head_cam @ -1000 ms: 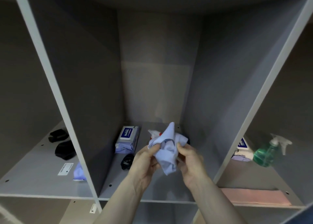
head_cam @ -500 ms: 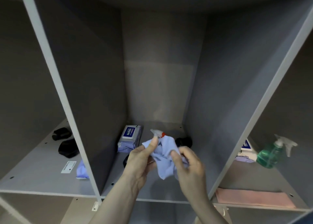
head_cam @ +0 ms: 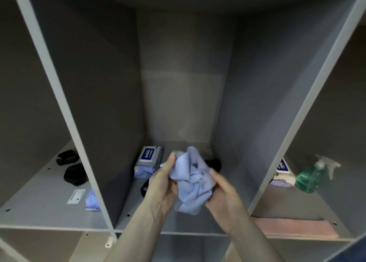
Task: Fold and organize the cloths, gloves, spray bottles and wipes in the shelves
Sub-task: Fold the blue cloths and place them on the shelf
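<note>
- While bunched with no clear long axis, the crumpled pale-blue cloth is held between both hands
- It is pinched by left hand and right hand fingers alike

Storage closet, grey cubby shelves, wipes pack, spray bottle

Two bare forearms, left hand and right hand ungloved, apparently no rings, no sleeves in view

Wipes pack at back-left of mid shelf, gloves in left compartment, spray bottle in right
</note>
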`<action>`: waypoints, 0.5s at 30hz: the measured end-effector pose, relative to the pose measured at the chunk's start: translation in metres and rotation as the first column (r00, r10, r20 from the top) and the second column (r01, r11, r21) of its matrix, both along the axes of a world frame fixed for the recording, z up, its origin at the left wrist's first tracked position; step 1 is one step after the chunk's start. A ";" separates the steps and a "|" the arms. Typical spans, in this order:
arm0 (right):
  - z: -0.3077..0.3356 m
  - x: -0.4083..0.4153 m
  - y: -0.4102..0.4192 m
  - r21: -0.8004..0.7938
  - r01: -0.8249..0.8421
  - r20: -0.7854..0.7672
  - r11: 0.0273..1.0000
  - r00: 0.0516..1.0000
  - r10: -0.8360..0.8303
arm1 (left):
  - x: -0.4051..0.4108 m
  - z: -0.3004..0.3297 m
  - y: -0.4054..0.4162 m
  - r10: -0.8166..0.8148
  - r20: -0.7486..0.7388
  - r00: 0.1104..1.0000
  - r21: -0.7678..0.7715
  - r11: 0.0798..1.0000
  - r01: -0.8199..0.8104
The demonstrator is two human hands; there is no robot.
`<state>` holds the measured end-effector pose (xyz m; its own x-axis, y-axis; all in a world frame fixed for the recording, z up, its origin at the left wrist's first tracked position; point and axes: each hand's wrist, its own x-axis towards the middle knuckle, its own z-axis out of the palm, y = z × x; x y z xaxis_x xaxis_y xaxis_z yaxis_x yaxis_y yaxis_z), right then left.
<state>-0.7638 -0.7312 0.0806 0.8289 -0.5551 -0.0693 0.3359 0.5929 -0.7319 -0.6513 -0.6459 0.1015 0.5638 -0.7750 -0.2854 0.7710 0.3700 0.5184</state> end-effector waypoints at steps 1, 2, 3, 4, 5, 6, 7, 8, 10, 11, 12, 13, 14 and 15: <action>0.004 0.003 0.003 -0.088 0.008 -0.005 0.996 1.000 -0.009 | 0.000 -0.001 0.001 -0.006 0.067 0.998 0.009 1.000 0.006; 0.005 0.010 0.007 -0.195 0.014 0.072 0.981 0.997 0.000 | -0.001 -0.002 0.002 -0.024 0.129 0.991 0.013 1.000 0.022; 0.000 0.012 0.008 -0.235 0.055 0.103 0.970 0.994 -0.032 | 0.000 -0.002 0.003 -0.044 0.183 0.982 0.014 0.999 0.042; -0.001 0.011 0.011 -0.266 0.078 -0.018 0.961 0.996 -0.086 | 0.000 -0.001 0.004 -0.059 0.228 0.972 0.011 0.998 0.058; -0.002 0.005 0.009 -0.280 0.097 -0.128 0.955 0.982 -0.138 | 0.000 -0.001 0.005 -0.061 0.253 0.966 0.011 0.998 0.061; -0.004 -0.001 0.008 -0.303 0.157 -0.188 0.940 0.957 -0.220 | 0.000 0.000 0.006 -0.049 0.260 0.964 0.005 0.999 0.050; -0.005 -0.002 0.006 -0.284 0.197 -0.207 0.938 0.943 -0.261 | -0.001 0.002 0.007 -0.020 0.265 0.964 -0.003 1.000 0.022; -0.004 -0.008 0.003 -0.280 0.224 -0.204 0.934 0.936 -0.286 | -0.002 0.003 0.008 0.003 0.275 0.962 0.002 1.000 -0.004; 0.002 -0.004 0.006 -0.318 0.294 -0.219 0.902 0.902 -0.371 | -0.006 0.005 0.009 -0.013 0.361 0.933 0.095 0.995 -0.022; 0.005 -0.001 0.007 -0.347 0.313 -0.227 0.884 0.886 -0.403 | -0.010 0.007 0.010 -0.050 0.429 0.902 0.189 0.981 -0.035; 0.004 0.002 0.007 -0.347 0.340 -0.213 0.874 0.879 -0.427 | -0.013 0.007 0.010 -0.096 0.498 0.862 0.288 0.956 -0.061; 0.006 0.003 0.010 -0.352 0.359 -0.205 0.864 0.872 -0.446 | -0.017 0.008 0.009 -0.142 0.558 0.817 0.371 0.924 -0.093; 0.007 0.004 0.013 -0.369 0.376 -0.202 0.850 0.861 -0.468 | -0.021 0.010 0.009 -0.178 0.603 0.778 0.416 0.902 -0.116; 0.008 0.006 0.015 -0.384 0.379 -0.217 0.842 0.849 -0.481 | -0.023 0.009 0.008 -0.194 0.633 0.750 0.425 0.896 -0.127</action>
